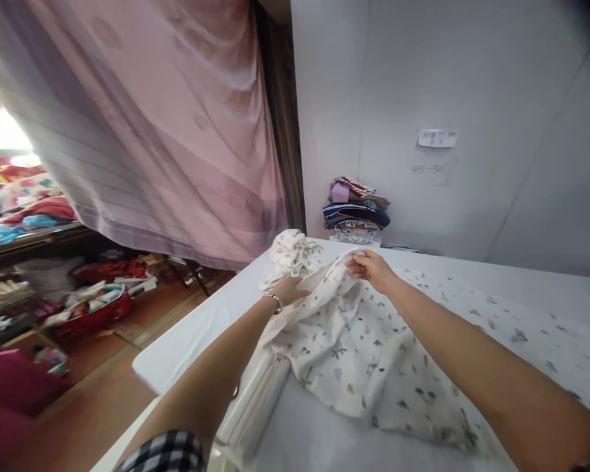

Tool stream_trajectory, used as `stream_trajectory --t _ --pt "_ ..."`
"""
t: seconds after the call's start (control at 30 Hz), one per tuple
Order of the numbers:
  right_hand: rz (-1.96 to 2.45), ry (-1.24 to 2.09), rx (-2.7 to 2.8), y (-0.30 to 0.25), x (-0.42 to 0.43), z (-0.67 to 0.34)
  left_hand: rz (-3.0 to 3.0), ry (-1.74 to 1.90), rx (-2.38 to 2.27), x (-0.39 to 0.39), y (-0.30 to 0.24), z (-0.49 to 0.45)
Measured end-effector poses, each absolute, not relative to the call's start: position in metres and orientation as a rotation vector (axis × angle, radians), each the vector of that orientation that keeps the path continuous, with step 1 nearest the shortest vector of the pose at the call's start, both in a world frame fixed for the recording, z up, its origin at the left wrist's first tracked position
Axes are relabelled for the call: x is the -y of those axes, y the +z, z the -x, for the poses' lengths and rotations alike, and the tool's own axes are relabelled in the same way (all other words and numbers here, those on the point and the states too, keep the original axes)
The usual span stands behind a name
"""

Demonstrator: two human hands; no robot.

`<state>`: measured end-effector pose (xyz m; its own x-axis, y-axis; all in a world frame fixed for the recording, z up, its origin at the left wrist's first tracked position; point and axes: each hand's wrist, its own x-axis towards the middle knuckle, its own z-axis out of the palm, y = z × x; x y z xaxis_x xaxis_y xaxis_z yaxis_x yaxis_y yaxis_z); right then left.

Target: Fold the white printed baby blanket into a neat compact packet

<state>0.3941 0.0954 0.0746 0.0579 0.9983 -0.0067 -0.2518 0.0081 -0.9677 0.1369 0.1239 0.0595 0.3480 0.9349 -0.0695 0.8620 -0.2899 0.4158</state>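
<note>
The right grip (372, 270), just right of centre in the frame, has thumb and fingers closed on a raised fold of the cloth (361, 367). The left grip (288, 292), left of it, lies over the cloth with its fingers reaching toward that fold; from my end I cannot tell whether it pinches anything or only presses.

The cloth, white with a small dark print, runs from centre frame down to the lower right, loose and wrinkled on the counter (181, 341). More print (516, 331) spreads along the right side of the frame; I cannot tell whether it is the same piece, as my arm crosses in front. A bunched cloth (290, 252) sits just beyond the left grip, near the counter's far edge, and a white bundle (255, 406) lies at bottom centre, close under the cloth's left side.

To handle this well, I would pinch near the very edge, so that I lift one layer and not a wad. I would let the left grip bear down lightly while the right draws the fold out, working the creases away in slow, even pulls. The fabric looks thin and limp, so a hard tug could skew it, or drag the bunched cloth or the bundle along.
</note>
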Motion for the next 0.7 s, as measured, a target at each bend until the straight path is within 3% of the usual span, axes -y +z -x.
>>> stream_trajectory --t 0.33,0.7 --pt "0.988 1.241 0.946 0.079 -0.116 -0.383 -1.904 0.171 -2.081 -0.129 0.007 -0.049" --pt "0.958 1.208 0.934 0.096 -0.155 -0.361 -1.459 0.476 -1.814 -0.125 0.033 0.002"
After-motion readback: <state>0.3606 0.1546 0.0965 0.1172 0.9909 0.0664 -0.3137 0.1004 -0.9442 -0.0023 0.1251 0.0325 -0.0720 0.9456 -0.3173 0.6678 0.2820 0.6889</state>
